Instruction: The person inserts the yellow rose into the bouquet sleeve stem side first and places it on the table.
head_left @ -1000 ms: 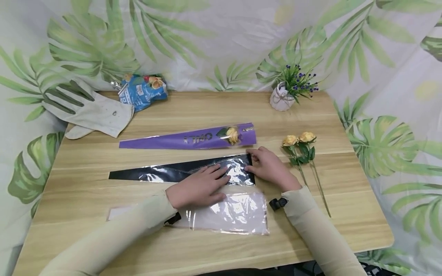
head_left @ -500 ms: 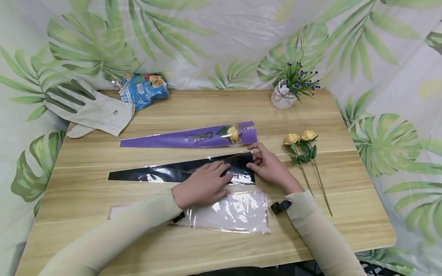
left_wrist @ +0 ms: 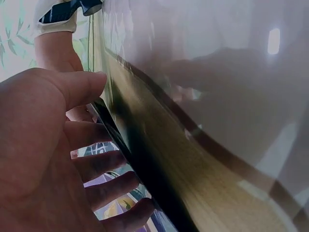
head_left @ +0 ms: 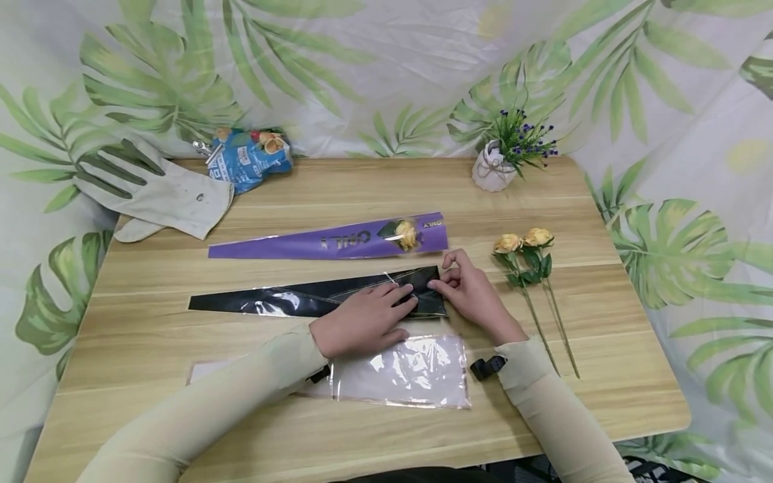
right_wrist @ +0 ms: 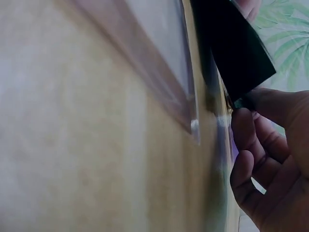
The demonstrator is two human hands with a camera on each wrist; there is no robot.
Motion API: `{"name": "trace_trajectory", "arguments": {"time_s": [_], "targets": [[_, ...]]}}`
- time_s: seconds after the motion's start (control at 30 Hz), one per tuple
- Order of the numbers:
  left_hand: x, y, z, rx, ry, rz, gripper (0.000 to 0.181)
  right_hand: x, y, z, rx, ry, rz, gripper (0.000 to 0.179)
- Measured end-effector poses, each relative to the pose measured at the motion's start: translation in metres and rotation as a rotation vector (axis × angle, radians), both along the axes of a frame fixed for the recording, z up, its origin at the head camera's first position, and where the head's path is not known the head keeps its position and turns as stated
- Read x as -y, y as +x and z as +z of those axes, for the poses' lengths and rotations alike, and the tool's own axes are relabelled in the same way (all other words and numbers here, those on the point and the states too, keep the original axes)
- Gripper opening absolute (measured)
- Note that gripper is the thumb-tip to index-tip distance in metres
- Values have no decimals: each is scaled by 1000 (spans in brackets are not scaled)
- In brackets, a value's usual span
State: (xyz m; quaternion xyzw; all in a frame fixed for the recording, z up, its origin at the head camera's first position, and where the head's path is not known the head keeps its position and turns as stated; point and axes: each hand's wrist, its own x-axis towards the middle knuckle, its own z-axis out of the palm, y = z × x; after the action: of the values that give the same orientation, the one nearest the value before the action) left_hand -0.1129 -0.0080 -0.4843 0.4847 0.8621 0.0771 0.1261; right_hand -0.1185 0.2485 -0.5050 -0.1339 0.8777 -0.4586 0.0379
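Observation:
A long, tapering black flower sleeve lies across the middle of the table, wide end to the right. My left hand rests on it with fingers extended, pressing near the wide end. At that end, my right hand pinches the sleeve's edge between thumb and index finger. The right wrist view shows the black layer standing away from the table at the pinch. Just below lies a clear, pink-edged sleeve, partly covered by my left forearm. In the left wrist view, my left fingers lie across the black sleeve.
Beyond the black sleeve is a purple sleeve with a yellow rose showing near its wide end. Two long-stemmed yellow roses lie at right. A small potted plant, a blue packet and pale work gloves sit farther back.
My left hand has slid a little to the right along the black sleeve. The sleeve's wide end has shifted in shape under my right fingers, its glare gone and its lower edge raised.

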Motion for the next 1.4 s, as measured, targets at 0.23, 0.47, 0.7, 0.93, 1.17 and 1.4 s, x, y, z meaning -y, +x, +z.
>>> {"name": "trace_trajectory", "arguments": {"time_s": [0.23,0.47,0.7,0.93,1.17,1.4], "targets": [[-1,0,0,-20,-22,-15,63,0,0,-3,2,65,-11,16],[-7,-2,4,-90,-77,-51,55,-8,5,-5,64,108,9,16],[-14,-10,5,-176,-97,-84,56,-16,11,-1,128,83,72,21],[-21,-17,0,-231,-65,-138,52,-14,9,-4,87,82,61,19],[-20,-29,-10,-58,19,-103,50,-9,8,-3,56,93,78,20],[-22,-38,-14,148,169,48,40,-4,7,-3,20,87,106,22]]}}
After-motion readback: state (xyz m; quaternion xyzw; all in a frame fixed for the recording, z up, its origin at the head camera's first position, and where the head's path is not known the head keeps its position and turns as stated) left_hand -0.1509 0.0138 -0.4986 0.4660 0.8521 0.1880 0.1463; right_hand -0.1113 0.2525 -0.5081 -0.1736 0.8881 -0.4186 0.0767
